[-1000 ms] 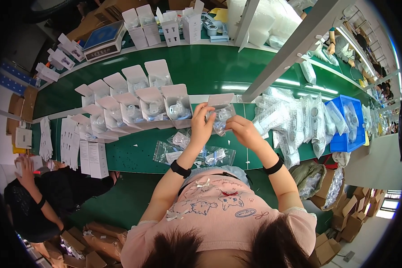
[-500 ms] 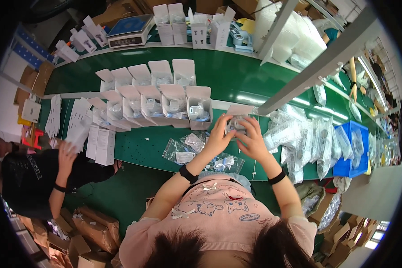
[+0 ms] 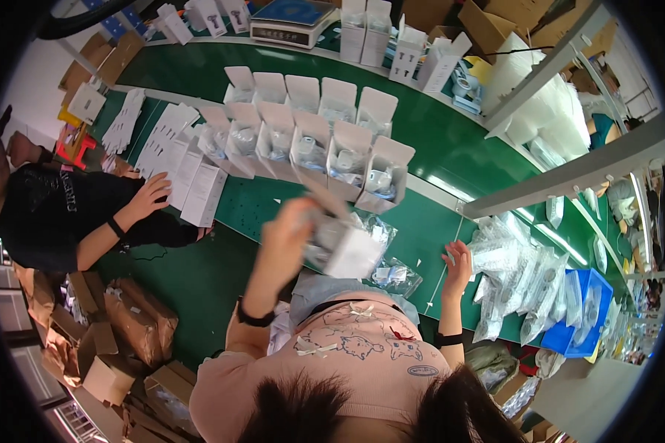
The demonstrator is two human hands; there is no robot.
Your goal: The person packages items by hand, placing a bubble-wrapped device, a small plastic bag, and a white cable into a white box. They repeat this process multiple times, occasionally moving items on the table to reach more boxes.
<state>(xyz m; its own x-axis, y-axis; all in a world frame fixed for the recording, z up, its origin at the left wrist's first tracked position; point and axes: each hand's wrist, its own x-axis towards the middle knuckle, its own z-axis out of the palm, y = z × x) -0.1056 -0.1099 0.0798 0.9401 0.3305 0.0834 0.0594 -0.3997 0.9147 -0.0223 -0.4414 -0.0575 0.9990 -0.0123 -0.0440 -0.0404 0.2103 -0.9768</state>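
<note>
Two hands: left (image 3: 288,236) gripping a blurred white box (image 3: 351,255), right (image 3: 458,260) spread near bagged parts (image 3: 510,273).

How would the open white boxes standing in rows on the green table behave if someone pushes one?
The open white boxes look like thin card, so probably light and easy to slide. They stand tall with raised flaps, so a push near the top may tip one. Packed closely in rows, one could knock its neighbours.

A white box (image 3: 351,251) is held up by the left hand (image 3: 288,236), blurred. The right hand (image 3: 458,262) is stretched toward clear bags (image 3: 517,273) beside it. Open boxes (image 3: 325,148) are lined up beyond the hands.
</note>
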